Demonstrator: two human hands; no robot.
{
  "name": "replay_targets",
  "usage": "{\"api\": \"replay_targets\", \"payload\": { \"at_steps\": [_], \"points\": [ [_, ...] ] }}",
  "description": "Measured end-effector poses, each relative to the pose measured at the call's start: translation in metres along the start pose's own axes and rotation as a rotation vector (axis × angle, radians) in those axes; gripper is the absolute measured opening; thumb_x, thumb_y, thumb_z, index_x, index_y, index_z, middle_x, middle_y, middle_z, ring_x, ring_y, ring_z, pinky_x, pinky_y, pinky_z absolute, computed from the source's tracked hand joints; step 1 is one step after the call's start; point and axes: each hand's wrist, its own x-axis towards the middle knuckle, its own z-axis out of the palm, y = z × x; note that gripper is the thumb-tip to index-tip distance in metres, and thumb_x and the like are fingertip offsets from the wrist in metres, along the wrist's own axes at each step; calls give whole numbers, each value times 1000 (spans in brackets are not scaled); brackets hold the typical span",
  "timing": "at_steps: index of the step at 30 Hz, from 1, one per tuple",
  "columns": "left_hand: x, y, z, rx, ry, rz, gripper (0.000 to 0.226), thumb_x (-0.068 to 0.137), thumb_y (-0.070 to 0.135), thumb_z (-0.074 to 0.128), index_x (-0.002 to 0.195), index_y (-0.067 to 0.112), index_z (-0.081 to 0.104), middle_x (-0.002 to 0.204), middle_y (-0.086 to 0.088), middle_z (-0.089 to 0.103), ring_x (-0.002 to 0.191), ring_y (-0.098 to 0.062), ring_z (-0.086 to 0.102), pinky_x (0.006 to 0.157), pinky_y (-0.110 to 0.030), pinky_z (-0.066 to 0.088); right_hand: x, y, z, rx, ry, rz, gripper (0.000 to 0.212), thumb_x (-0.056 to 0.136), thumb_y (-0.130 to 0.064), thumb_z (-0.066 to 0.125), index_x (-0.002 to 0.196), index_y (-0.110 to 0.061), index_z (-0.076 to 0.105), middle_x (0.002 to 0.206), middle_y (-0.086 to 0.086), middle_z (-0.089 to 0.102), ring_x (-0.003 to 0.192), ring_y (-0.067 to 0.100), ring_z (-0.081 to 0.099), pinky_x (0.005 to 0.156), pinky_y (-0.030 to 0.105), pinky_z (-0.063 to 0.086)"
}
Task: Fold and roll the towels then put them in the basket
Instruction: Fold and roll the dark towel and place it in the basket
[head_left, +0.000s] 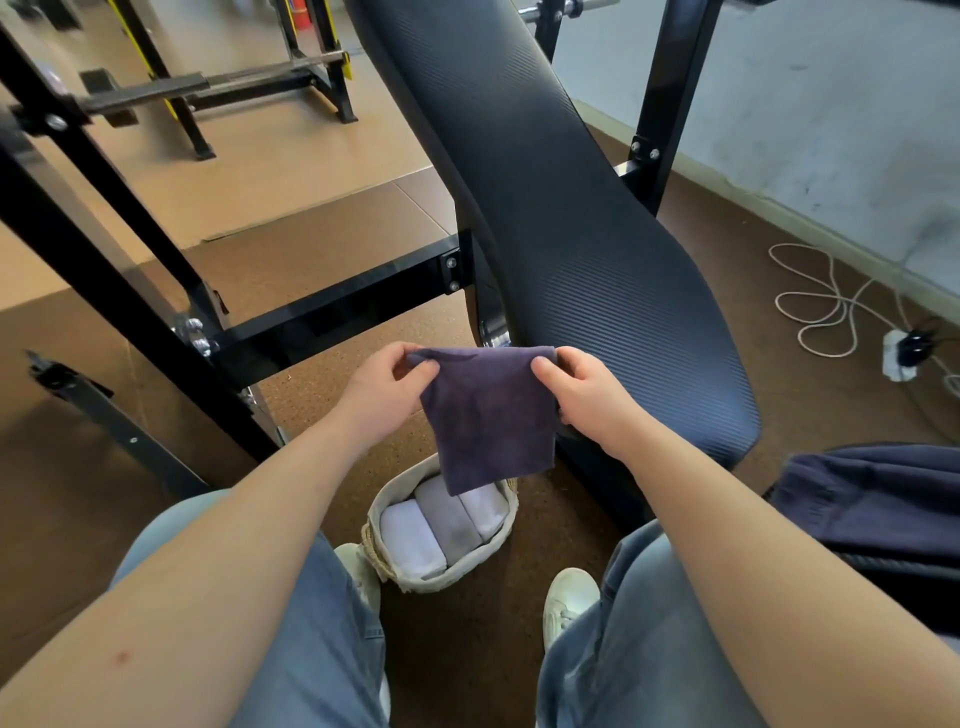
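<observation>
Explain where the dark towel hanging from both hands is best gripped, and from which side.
The dark towel hangs limp and flat from its top edge, so it is probably best taken by its two top corners. Pinch each corner from its own outer side, as the left hand and right hand do now. That keeps it spread for folding.

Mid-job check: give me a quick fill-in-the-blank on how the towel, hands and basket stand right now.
1. The left hand and right hand pinch the dark towel by its top ____.
2. The basket on the floor holds ____ rolled towels.
3. The padded bench lies on the person's ____ side.
Missing words: corners, three, right.
</observation>
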Motion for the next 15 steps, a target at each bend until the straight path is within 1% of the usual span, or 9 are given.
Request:
{"api": "replay_targets", "payload": {
  "at_steps": [3, 5, 7, 8, 10, 11, 13, 14, 15],
  "points": [
    [-4, 5, 1, -57, 37, 37, 20, 107, 30, 50, 125, 26, 58, 111, 9, 63, 99, -3, 57, 71, -14, 38, -3, -4, 1, 89, 18, 0, 24, 105, -44, 51, 117, -27, 62, 108, -9, 69, 99, 8, 66, 79, 27, 54],
    [-4, 5, 1, -76, 58, 59, 20, 108, 29, 48, 124, 25, 59, 108, 11, 64, 97, 1, 57, 71, -14, 39, -4, -7, 0, 143, 49, -11, 24, 104, -42, 54, 117, -25, 64, 108, -8, 71, 100, 9, 68, 80, 26, 55],
    [-2, 4, 1, -96, 68, 69, 23, 109, 29, 46, 125, 22, 61, 109, 9, 66, 100, -2, 59, 73, -16, 43, -6, -8, -3, 198, 30, -35, 24, 102, -38, 59, 122, -24, 63, 111, -7, 72, 103, 9, 70, 83, 26, 58],
    [-2, 3, 1, -107, 69, 67, 24, 109, 30, 45, 125, 22, 61, 110, 8, 67, 102, -5, 61, 75, -19, 47, -8, -9, -6, 218, -18, -49, 27, 101, -34, 63, 126, -25, 61, 113, -7, 72, 104, 9, 70, 85, 28, 60],
    [-1, 3, 2, -120, 77, 60, 25, 110, 30, 44, 129, 24, 60, 112, 6, 67, 106, -10, 62, 81, -25, 53, -10, -9, -9, 234, -131, -63, 41, 97, -23, 70, 135, -27, 56, 118, -4, 72, 107, 12, 71, 86, 33, 62],
    [-1, 3, 2, -124, 84, 57, 26, 110, 29, 43, 131, 25, 58, 115, 5, 67, 108, -13, 63, 83, -26, 53, -11, -9, -9, 227, -158, -60, 47, 96, -18, 71, 138, -27, 53, 120, -2, 71, 107, 14, 71, 86, 35, 62],
    [-2, 4, 3, -118, 109, 63, 34, 109, 30, 45, 143, 29, 51, 129, 2, 63, 119, -17, 60, 87, -26, 53, -11, -9, -8, 240, -140, -43, 52, 95, -14, 71, 141, -29, 49, 118, 1, 72, 104, 17, 73, 85, 39, 63],
    [-3, 5, 3, -120, 116, 65, 41, 108, 30, 48, 149, 31, 45, 136, 2, 59, 122, -18, 58, 87, -25, 53, -11, -9, -6, 270, -113, -33, 51, 96, -13, 70, 139, -29, 48, 116, 2, 73, 102, 19, 74, 85, 40, 63],
    [-4, 6, 3, -137, 107, 63, 49, 106, 31, 52, 153, 34, 38, 139, 3, 56, 123, -16, 57, 84, -22, 54, -11, -9, -5, 304, -82, -22, 47, 97, -14, 70, 135, -29, 48, 114, 4, 74, 98, 20, 75, 83, 41, 64]
  ]
}}
